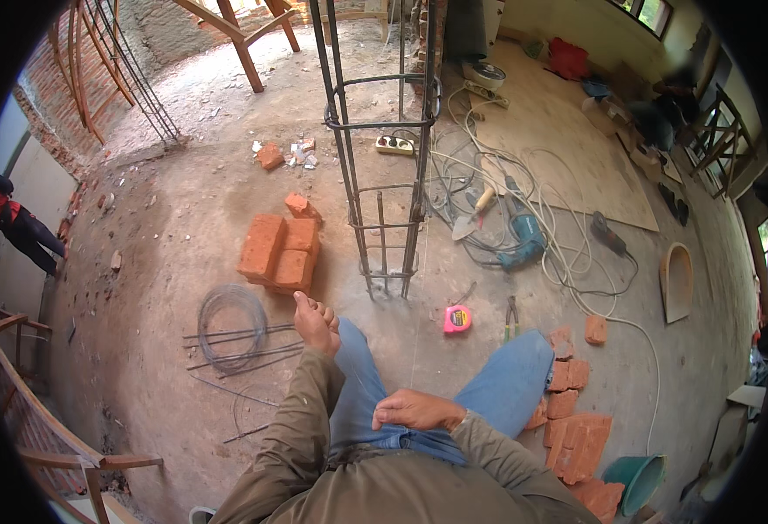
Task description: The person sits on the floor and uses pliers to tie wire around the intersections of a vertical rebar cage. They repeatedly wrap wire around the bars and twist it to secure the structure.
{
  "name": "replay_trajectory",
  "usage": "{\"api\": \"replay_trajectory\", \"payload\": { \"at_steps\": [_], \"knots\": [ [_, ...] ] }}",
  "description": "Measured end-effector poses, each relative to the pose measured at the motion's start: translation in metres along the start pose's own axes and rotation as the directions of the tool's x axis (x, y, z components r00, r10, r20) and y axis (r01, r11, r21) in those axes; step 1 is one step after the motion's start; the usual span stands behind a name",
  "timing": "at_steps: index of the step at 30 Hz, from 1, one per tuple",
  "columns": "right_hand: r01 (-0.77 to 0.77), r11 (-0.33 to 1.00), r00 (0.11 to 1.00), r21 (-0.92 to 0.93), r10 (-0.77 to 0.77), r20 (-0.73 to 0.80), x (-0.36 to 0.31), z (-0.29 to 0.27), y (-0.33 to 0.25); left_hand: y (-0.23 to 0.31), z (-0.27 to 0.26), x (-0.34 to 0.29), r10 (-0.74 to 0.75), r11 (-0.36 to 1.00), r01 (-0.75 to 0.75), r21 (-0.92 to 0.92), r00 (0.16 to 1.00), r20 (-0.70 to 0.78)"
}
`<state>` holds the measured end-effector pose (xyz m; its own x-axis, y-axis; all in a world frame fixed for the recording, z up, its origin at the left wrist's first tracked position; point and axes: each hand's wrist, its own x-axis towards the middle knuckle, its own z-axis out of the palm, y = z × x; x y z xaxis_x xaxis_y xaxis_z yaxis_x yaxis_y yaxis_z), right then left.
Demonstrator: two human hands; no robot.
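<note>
My left hand [316, 325] is raised over my left thigh, fingers curled and thumb side toward the stacked red bricks [264, 244]. My right hand [419, 410] rests low between my thighs with its fingers closed. Whatever either hand pinches is too thin or hidden to make out. In front of me a rebar column cage [382, 127] rises from the floor, with a pale thin line running down near its right side. A coil of wire [232, 327] lies over several steel rods [270, 351] left of my left hand. Beyond my knees are a pink tape measure [457, 320] and pliers [511, 316].
At the right lie a teal power drill [523, 243], a trowel [475, 215], an angle grinder [608, 233] and tangled cables. Broken bricks [578, 441] and a green bucket [639, 483] sit by my right leg. A person [19, 223] stands far left; wooden frames [96, 458] stand lower left.
</note>
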<state>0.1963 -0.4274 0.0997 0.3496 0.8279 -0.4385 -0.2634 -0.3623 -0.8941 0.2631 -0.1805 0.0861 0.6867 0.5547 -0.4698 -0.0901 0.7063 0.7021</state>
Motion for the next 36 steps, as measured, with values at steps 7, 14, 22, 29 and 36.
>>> {"api": "replay_trajectory", "payload": {
  "at_steps": [7, 14, 22, 29, 36],
  "knots": [
    [-0.071, 0.954, 0.698, -0.291, -0.16, -0.698, 0.008, -0.039, 0.027, 0.027, 0.005, -0.01, -0.145, 0.984, 0.16, -0.076, 0.973, 0.179],
    [-0.042, 0.786, 0.787, -0.617, -0.355, -0.505, 0.012, 0.019, 0.043, 0.035, 0.02, -0.017, -0.008, 0.997, 0.018, -0.073, 0.992, 0.125],
    [-0.096, 0.987, 0.868, 0.128, 0.146, -0.474, 0.0, -0.008, 0.053, 0.039, 0.011, -0.033, -0.026, 0.997, 0.043, -0.058, 0.964, 0.265],
    [-0.046, 0.916, 0.818, -0.398, -0.194, -0.541, 0.009, -0.005, 0.085, 0.025, 0.014, -0.051, -0.031, 0.997, 0.044, -0.068, 0.983, 0.182],
    [0.043, 0.969, 0.797, -0.243, -0.18, -0.577, 0.041, 0.021, 0.049, -0.014, 0.016, -0.073, 0.087, 0.996, -0.086, -0.031, 0.995, 0.043]
  ]
}}
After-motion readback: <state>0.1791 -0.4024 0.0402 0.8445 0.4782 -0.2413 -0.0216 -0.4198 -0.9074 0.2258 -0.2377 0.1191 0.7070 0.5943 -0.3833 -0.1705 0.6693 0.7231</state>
